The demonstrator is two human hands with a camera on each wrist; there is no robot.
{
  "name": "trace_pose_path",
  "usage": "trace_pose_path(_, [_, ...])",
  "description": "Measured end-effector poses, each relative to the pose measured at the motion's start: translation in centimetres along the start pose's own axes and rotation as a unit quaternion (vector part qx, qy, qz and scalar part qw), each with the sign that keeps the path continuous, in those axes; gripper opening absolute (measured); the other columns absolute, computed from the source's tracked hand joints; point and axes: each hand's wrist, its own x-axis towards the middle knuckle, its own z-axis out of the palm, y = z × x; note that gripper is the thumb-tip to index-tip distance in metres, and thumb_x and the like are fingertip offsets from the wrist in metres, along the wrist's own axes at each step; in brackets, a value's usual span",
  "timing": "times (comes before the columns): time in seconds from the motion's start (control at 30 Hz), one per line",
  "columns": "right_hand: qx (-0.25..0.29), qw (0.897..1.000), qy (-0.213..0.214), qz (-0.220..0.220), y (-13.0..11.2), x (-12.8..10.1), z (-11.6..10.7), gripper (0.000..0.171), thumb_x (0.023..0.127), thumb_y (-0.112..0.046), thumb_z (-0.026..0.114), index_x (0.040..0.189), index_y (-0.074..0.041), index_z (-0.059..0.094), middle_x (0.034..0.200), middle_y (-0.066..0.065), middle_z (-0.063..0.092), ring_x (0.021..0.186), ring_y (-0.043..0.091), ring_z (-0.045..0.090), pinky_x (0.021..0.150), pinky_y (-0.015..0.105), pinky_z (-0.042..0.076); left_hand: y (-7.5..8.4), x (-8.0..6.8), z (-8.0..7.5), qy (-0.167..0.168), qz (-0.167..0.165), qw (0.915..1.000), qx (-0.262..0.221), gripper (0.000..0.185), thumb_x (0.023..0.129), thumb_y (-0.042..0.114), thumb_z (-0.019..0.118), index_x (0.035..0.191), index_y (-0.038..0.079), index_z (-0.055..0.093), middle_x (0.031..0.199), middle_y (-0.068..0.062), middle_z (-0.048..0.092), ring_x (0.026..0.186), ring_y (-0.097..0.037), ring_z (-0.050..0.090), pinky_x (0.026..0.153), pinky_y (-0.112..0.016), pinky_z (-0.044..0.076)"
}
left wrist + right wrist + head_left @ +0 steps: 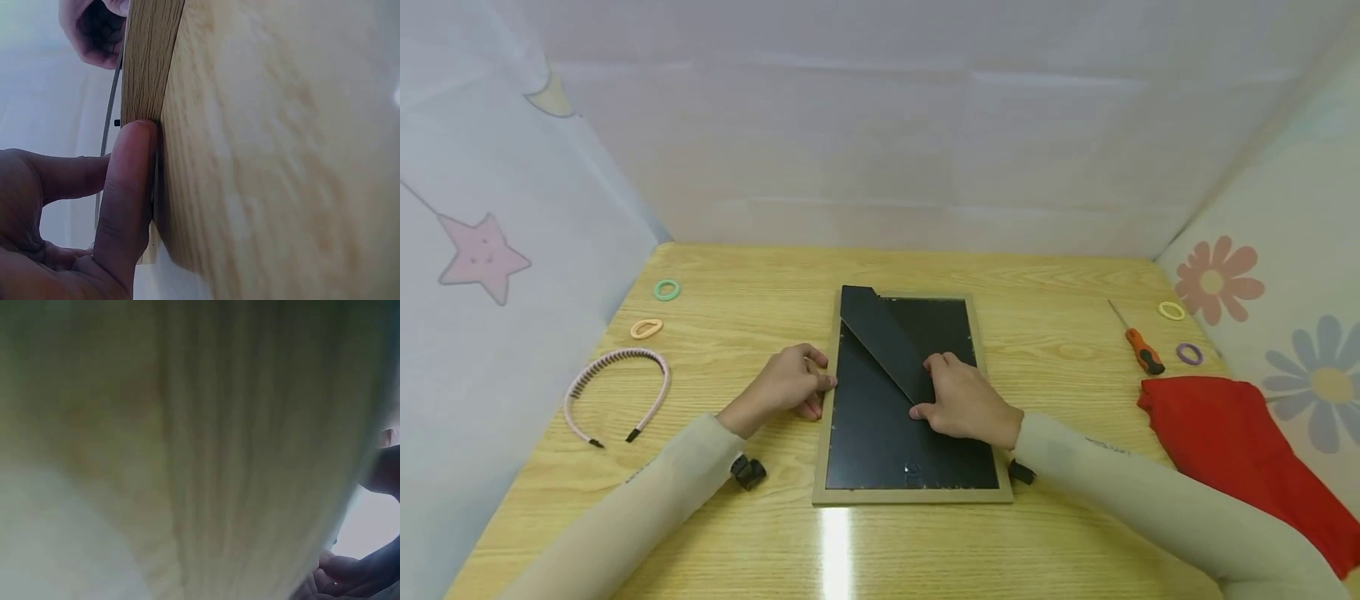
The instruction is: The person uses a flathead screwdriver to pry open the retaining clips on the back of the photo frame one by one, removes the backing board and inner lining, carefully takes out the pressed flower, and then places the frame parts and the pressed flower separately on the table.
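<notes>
A picture frame with a light wood rim lies with its black backing facing up. Across the backing runs a black easel stand, slanting from the upper left toward the middle. My right hand pinches the lower end of this stand between thumb and fingers. At the frame's left side, my left hand grips the rim with bent fingers. In the left wrist view, one finger presses along the outer side of the wooden rim. The right wrist view is mostly filled by a blurred, pale surface.
On the left lie a pink headband, a green hair tie and an orange one. To the right are a screwdriver, a yellow ring, a purple ring and red cloth. Printed fabric walls surround the table.
</notes>
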Motion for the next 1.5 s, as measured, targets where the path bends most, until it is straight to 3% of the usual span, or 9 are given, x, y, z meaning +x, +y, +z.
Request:
trace_pose_path(0.23, [-0.038,0.999,0.008,-0.016,-0.5,0.0,0.1,0.061,0.087,-0.036,0.075,0.13,0.003,0.059,0.118,0.018,0.066,0.097,0.027,0.068,0.085,0.041,0.063,-0.2,-0.3,0.1,0.001,-0.004,1.0,0.002,0.038,0.094,0.014,0.071,0.124,0.0,0.052,0.084,-0.012,0.068,0.051,-0.017,0.068,0.052,-0.036,0.063])
trace_pose_path(0.5, [-0.076,0.995,0.04,-0.05,-0.4,-0.3,0.1,0.058,0.087,-0.036,0.074,0.126,0.006,0.062,0.114,0.019,0.068,0.095,0.028,0.07,0.083,0.041,0.064,0.1,-0.9,0.4,0.006,0.006,0.9997,0.025,0.038,0.091,0.017,0.073,0.118,0.001,0.051,0.071,-0.011,0.07,0.048,-0.019,0.067,0.05,-0.036,0.062])
trace_pose_path(0.8, [-0.063,0.996,0.043,-0.052,-0.5,0.3,-0.5,0.06,0.086,-0.036,0.075,0.128,0.005,0.061,0.117,0.019,0.068,0.097,0.029,0.071,0.083,0.041,0.065,0.3,-0.7,0.2,0.007,0.004,0.9993,0.035,0.036,0.093,0.018,0.071,0.117,0.002,0.049,0.074,-0.012,0.07,0.049,-0.02,0.068,0.05,-0.035,0.062])
trace_pose_path(1.07, [-0.071,0.991,0.079,-0.085,0.0,0.5,-1.1,0.06,0.082,-0.036,0.077,0.125,0.005,0.064,0.117,0.02,0.071,0.097,0.03,0.073,0.082,0.041,0.065,0.3,-0.8,-0.1,0.006,0.011,0.9998,0.012,0.036,0.094,0.017,0.073,0.118,0.004,0.05,0.085,-0.012,0.07,0.053,-0.021,0.069,0.052,-0.036,0.063])
trace_pose_path(1.5, [-0.054,0.989,0.104,-0.086,1.0,-0.1,-1.0,0.058,0.082,-0.036,0.078,0.123,0.003,0.067,0.115,0.019,0.071,0.095,0.03,0.073,0.078,0.041,0.066,0.0,0.0,0.2,-0.015,0.017,0.9993,-0.029,0.032,0.097,0.015,0.069,0.121,0.001,0.052,0.088,-0.015,0.068,0.055,-0.022,0.07,0.054,-0.038,0.064])
